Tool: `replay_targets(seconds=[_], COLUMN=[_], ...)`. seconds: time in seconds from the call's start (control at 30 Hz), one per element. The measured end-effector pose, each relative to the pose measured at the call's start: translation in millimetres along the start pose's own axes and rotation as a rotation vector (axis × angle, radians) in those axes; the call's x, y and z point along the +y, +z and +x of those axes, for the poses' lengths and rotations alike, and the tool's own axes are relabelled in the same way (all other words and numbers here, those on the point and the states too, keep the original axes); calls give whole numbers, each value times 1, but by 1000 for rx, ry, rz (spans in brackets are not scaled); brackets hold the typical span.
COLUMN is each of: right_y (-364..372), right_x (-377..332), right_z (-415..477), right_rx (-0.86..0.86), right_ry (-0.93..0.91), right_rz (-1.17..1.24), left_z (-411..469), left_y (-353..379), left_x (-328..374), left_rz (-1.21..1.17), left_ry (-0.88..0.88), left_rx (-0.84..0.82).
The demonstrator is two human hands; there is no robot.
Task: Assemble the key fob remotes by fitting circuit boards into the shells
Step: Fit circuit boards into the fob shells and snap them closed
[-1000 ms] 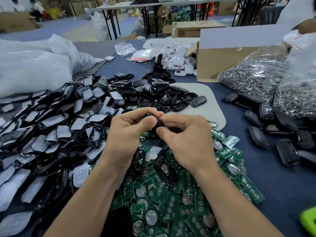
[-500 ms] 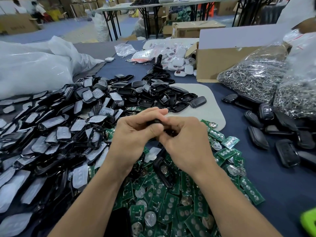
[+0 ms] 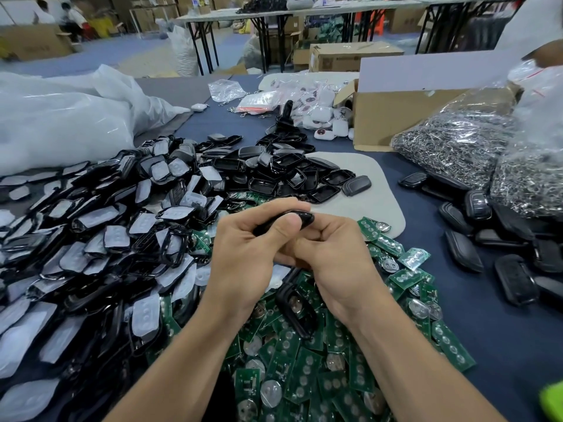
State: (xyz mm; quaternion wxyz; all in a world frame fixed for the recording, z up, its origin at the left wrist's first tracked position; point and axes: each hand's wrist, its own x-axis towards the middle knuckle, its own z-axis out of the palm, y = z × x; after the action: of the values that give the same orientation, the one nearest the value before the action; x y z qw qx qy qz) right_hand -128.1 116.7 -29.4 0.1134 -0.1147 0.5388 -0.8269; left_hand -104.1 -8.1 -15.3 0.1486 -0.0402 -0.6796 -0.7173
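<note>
Both hands have turned a little since a moment ago, and more of the black key fob now pokes out past the left thumb. The left hand pinches the fob, thumb on top and fingers curled under. The right hand is pressed close against the left, with its fingers curled round the fob's other end. The fob is up in the air between the hands, just above the heap of green circuit boards on the table. I cannot see if a board is inside it, because the fingers hide that part.

It looks like the two halves are being squeezed shut. If the board sits crooked inside, the halves may not click, and a hard squeeze could snap a little clip or bend the board. The fob is smooth and held by its edges, so it could slip and drop into the boards. A loose black frame lies right under the hands and could get mixed up with it.
</note>
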Motion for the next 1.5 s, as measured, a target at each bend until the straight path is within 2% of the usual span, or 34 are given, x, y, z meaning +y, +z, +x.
replay_targets(seconds=[0.27, 0.37, 0.53, 0.6, 0.73, 0.87, 0.97, 1.1, 1.2, 1.3, 1.5], right_y=[-1, -2, -1, -2, -13, -15, -17, -17, -16, -15, -15], right_x=[9, 6, 3, 2, -9, -14, -14, -15, -15, -15, -15], right_z=[0, 1, 2, 2, 4, 3, 3, 4, 5, 5, 5], right_rx=[55, 63, 23, 39, 203, 152, 181, 143, 61, 52, 56], right_ry=[-89, -99, -48, -57, -146, -163, -155, -122, -102, -149, -94], right_rz=[-139, -109, -2, -47, -189, -254, -222, -184, -207, -313, -80], left_z=[1, 2, 2, 2, 0, -6, -2, 2, 3, 4, 7], left_y=[-1, -1, -2, -2, -4, -3, -5, -10, -8, -7, -10], left_x=[4, 4, 2, 1, -1, 0, 0, -1, -1, 0, 0], left_rz=[-80, -53, -26, 52, 367, 478, 349, 91, 49, 43, -55], left_ry=[-33, -11, 20, 71, 136, 131, 72, -53, -55, -29, -68], left_rx=[-37, -46, 35, 52, 154, 206, 221, 124, 71, 29, -61])
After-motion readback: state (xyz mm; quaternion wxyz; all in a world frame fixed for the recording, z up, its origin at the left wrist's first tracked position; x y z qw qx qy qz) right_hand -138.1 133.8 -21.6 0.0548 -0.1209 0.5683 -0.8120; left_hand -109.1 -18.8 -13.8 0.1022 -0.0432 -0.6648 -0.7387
